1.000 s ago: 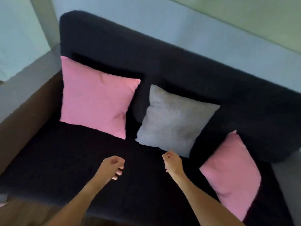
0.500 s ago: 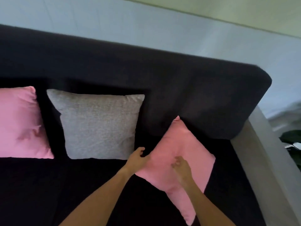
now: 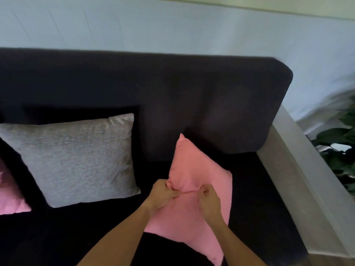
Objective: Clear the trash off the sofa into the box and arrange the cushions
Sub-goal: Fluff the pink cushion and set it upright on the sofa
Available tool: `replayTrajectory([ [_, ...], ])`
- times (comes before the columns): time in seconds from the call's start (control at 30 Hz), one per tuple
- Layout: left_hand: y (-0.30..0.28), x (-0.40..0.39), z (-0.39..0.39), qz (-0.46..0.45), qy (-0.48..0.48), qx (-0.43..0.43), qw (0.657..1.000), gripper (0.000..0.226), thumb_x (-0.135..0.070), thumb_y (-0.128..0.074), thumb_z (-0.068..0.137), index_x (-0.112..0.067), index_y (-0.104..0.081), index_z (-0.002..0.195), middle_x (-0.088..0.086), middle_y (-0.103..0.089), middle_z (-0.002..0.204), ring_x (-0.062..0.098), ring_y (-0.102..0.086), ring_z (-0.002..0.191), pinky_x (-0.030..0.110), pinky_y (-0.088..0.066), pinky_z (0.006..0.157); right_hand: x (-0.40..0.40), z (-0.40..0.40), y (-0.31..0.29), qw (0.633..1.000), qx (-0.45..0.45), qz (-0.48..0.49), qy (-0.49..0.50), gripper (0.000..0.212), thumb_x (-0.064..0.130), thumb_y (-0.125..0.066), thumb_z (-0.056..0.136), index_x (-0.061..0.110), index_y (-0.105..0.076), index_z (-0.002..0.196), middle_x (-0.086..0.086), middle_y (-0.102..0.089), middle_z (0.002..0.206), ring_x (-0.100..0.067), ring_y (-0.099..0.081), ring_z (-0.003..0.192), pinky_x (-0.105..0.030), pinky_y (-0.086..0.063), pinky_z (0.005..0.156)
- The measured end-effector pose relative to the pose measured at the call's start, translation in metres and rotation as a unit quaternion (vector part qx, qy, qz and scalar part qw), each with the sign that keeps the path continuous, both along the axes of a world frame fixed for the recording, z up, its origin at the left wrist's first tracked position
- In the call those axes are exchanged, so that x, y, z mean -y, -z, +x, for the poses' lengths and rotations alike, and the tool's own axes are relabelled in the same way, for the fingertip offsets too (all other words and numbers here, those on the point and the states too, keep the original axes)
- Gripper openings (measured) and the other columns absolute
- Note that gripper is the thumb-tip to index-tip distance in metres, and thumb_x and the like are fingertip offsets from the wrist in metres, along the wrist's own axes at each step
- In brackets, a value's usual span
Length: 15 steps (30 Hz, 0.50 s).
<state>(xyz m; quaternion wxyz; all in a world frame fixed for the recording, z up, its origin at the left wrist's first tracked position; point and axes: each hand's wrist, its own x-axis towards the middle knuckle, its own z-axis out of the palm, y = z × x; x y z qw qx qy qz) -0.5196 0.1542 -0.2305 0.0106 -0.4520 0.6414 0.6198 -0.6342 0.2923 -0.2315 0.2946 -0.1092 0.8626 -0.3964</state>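
A pink cushion (image 3: 194, 166) lies skewed on the right part of the dark sofa seat (image 3: 57, 237), one corner pointing up at the backrest. My left hand (image 3: 163, 194) and my right hand (image 3: 210, 198) both pinch its fabric near the left edge, bunching it between them. A grey cushion (image 3: 76, 160) leans upright against the backrest in the middle. Another pink cushion (image 3: 9, 196) shows only partly at the left edge of the view. No trash or box is in view.
The sofa's dark backrest (image 3: 192, 96) runs across the view. A pale armrest (image 3: 299, 179) borders the seat on the right. A green plant (image 3: 340, 150) stands beyond it. A light wall (image 3: 172, 25) is behind the sofa.
My view has swung right along the sofa. Both hands went from hovering closed over the seat to the right pink cushion and now grip its fabric, bunching it.
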Motion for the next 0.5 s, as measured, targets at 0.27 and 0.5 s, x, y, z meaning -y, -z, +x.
replayTrajectory([
  [0.27,-0.024,0.008,0.026,0.06,-0.068,-0.083,0.992,0.03,0.0,-0.076,0.078,-0.013,-0.072,0.105,0.004,-0.076,0.105,0.021,-0.072,0.096,0.026,-0.055,0.077,-0.016,-0.054,-0.004,0.978,0.023,0.096,0.184,0.051,0.044,-0.045,0.095,0.013,-0.044,0.136,-0.018,-0.053,0.127,-0.038,-0.058,0.106,-0.054,-0.053,0.088],
  [0.5,-0.035,0.033,0.026,0.062,-0.069,-0.115,0.989,0.066,0.001,-0.076,0.063,-0.022,-0.057,0.123,0.0,-0.066,0.117,0.023,-0.064,0.109,0.03,-0.051,0.086,-0.018,-0.101,-0.022,0.959,0.086,-0.042,0.266,0.075,0.061,-0.028,0.099,0.008,-0.032,0.151,-0.018,-0.046,0.148,-0.037,-0.047,0.131,-0.05,-0.038,0.107],
])
